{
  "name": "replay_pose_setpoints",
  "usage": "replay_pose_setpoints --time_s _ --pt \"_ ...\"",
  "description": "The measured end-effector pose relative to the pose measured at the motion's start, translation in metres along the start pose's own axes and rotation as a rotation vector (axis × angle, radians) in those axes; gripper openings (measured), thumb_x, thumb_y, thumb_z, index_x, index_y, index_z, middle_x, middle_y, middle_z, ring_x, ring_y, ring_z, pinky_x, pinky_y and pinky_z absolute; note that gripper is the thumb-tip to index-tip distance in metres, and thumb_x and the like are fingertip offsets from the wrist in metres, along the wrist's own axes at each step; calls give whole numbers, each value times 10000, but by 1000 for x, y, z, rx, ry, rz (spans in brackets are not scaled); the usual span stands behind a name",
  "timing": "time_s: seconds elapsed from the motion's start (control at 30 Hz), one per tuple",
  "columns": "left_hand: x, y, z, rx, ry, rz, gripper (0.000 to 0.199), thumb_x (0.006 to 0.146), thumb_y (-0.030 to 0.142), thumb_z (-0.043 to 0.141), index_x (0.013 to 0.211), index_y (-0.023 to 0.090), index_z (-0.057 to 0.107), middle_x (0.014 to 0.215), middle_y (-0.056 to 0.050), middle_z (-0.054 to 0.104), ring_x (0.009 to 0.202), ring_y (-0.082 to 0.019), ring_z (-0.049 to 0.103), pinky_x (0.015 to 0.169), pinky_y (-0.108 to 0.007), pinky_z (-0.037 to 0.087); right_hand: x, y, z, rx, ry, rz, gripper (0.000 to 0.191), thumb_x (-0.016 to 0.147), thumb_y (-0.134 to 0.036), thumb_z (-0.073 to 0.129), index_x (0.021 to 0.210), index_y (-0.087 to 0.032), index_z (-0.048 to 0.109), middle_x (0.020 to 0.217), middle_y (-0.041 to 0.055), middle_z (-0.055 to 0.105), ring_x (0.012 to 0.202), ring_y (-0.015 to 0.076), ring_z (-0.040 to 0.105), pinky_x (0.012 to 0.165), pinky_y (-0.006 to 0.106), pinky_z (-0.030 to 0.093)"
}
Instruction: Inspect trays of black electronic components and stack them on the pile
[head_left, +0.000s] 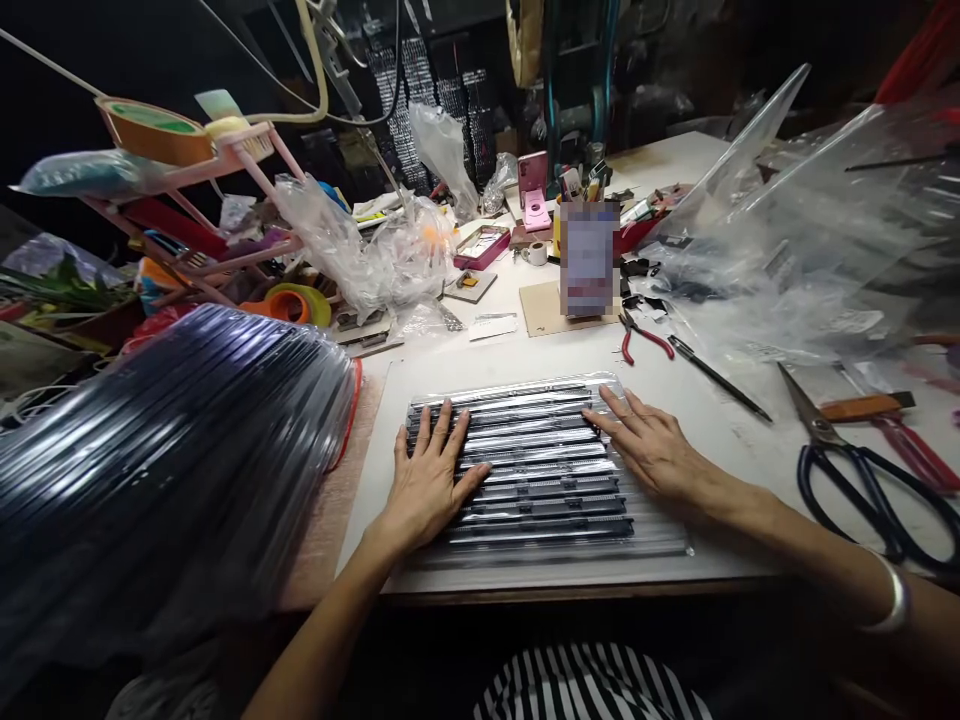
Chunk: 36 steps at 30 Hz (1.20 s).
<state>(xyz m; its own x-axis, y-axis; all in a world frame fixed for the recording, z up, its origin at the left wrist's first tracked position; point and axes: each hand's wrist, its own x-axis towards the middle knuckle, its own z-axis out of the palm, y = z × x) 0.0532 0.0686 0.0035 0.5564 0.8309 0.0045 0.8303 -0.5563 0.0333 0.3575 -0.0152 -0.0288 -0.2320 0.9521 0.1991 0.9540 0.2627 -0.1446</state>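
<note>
My left hand (429, 478) and right hand (651, 442) are spread; I see narrow bare worktop (469, 362) beyond them, near edge behind; black strips (540, 490) lie beneath both.

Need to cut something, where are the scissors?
In the head view, the scissors lie on the table, far right, right of the pliers and right hand.
</note>
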Motion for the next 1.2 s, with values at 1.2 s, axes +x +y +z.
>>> replay_pose_setpoints --time_s 1.2 --pt "23 7 -8 -108 62 81 580 901 519 320 1392 210 338 1456 -106 355 1368 -270 246 1092 -521 193 1 -5 -6 169 -76 59 563 895 -579 310 1414 -361 280 1528 75 114 1363 371 93 1026 580 269"
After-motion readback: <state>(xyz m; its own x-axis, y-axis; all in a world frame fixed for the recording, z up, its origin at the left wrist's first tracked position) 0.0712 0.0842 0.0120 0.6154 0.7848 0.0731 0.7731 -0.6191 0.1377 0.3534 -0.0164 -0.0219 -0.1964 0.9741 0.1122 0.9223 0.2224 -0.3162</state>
